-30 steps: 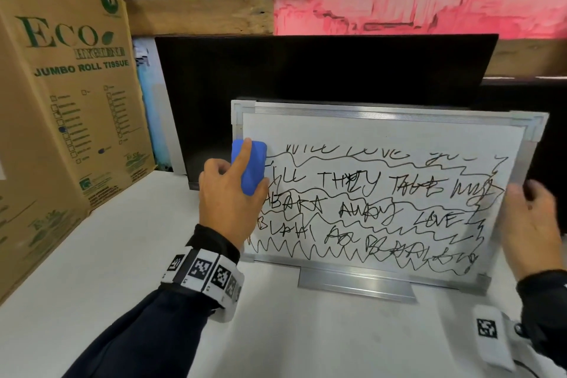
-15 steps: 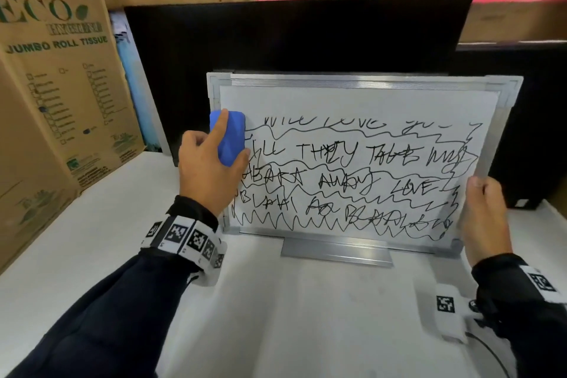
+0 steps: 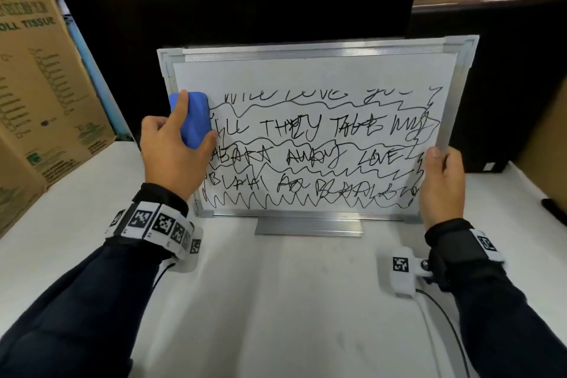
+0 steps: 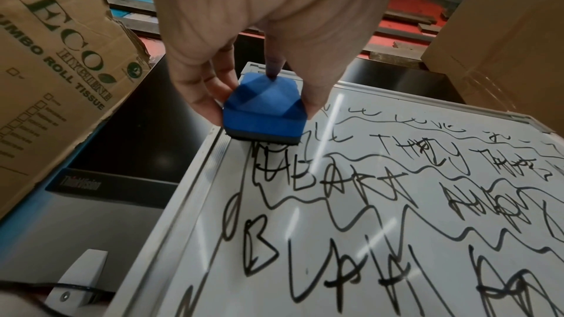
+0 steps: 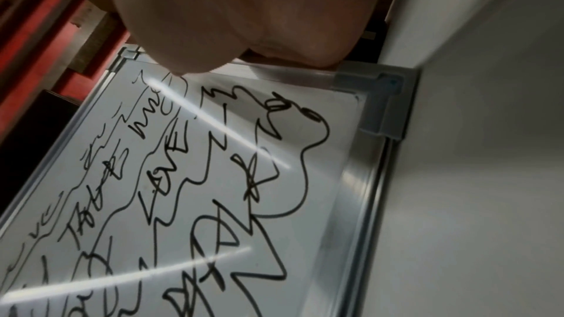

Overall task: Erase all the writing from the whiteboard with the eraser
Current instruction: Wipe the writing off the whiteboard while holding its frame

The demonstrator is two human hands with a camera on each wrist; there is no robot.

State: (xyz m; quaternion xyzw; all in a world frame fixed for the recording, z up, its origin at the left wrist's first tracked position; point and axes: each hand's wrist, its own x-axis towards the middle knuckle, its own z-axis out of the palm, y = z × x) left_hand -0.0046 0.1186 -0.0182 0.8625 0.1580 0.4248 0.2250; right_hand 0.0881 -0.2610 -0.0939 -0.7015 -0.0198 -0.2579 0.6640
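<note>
Currently the whiteboard (image 3: 313, 144) stands centre frame, propped upright on the table (image 3: 276, 301), writing mostly intact. Left hand (image 3: 171, 153) grips the blue eraser (image 3: 191, 120) at the board's upper-left edge; right hand (image 3: 441, 184) clasps the right frame. Best approach, judged: long flat strokes rightward, firm bracing. Cardboard box (image 3: 46, 86) crowds the left; a black screen (image 3: 239, 0) stands behind.

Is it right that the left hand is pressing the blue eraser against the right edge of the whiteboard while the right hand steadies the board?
Not quite. The left hand presses the blue eraser against the left edge of the whiteboard, not the right, as the head view shows. The right hand does steady the board, gripping its right edge.
</note>
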